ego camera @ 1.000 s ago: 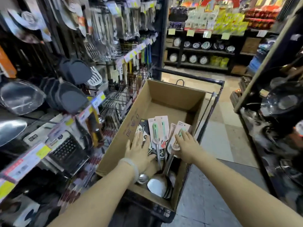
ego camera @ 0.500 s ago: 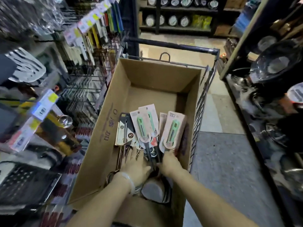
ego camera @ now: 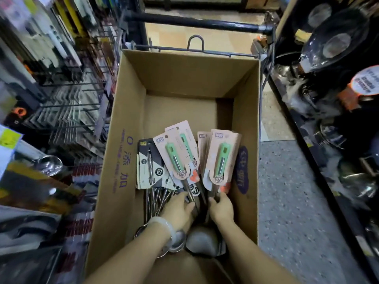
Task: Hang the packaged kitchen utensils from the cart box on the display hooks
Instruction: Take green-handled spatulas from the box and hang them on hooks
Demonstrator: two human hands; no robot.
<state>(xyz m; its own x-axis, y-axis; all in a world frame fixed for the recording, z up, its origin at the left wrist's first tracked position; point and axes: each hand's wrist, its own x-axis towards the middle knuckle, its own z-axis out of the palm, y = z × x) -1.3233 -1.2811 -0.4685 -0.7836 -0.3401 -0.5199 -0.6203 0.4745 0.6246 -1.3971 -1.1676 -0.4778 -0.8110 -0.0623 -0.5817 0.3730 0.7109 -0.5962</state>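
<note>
While both hands sit low in the cardboard box (ego camera: 123,128) at lower centre, I note the left hand (ego camera: 178,210) and right hand (ego camera: 222,209) curl their fingers round steel shanks of the carded utensils (ego camera: 220,158); stiff, light, slippery metal, so grip below the card.

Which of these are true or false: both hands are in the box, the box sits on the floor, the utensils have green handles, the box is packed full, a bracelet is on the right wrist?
1. Both the left hand and right hand are inside the cardboard box. True.
2. The box sits on the floor. False: it is in a wire cart.
3. Some packaged utensils have green handles. True.
4. The box is packed full. False: its far half shows bare cardboard.
5. The bracelet is on the right wrist. False: the left.
</note>
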